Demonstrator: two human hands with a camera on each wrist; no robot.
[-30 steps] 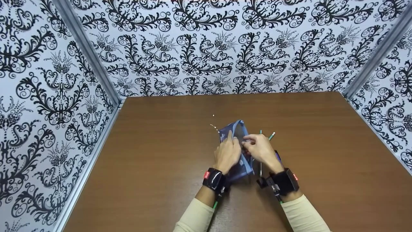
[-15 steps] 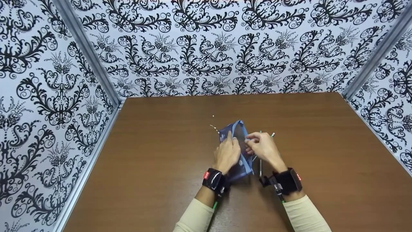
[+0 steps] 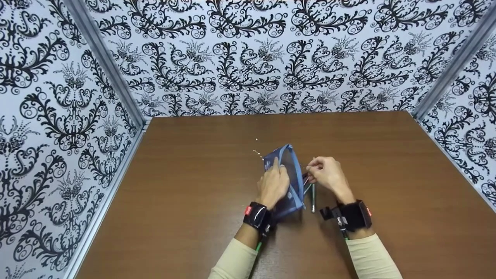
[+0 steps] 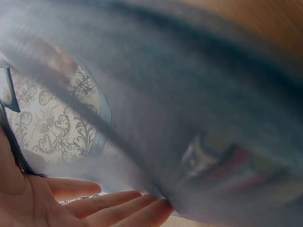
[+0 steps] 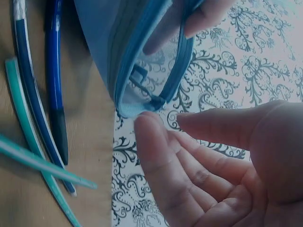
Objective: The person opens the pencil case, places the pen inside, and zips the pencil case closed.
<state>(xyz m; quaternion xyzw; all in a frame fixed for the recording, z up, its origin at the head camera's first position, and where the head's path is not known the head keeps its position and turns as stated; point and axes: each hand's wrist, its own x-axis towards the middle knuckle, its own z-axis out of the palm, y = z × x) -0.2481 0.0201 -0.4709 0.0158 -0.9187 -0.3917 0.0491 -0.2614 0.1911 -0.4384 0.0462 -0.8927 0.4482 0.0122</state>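
A blue mesh zipper pouch (image 3: pixel 296 166) stands on the table with its mouth gaping toward the right. My left hand (image 3: pixel 274 184) holds its left side, the thumb over the zip edge and the index finger stretched along the mesh. Several fingers (image 4: pixel 118 208) lie against the mesh in the left wrist view. Just right of the mouth is my right hand (image 3: pixel 327 174), loosely curled, with a gap between thumb and index finger and nothing held. The right wrist view shows the zip pull (image 5: pixel 142 87) inside the mouth, near those fingertips.
Beside the pouch on the wooden table (image 3: pixel 186 186) lie teal pencils (image 5: pixel 33 127), a dark blue pencil (image 5: pixel 33 90) and a blue pen (image 5: pixel 54 71). Small bright specks (image 3: pixel 257 154) show beyond the pouch. Patterned walls (image 3: pixel 248 58) enclose the back and sides.
My right hand has left the pouch's zip edge and moved right. The pouch mouth stands wider. The pencils under my right hand are covered differently; my left hand stays put.
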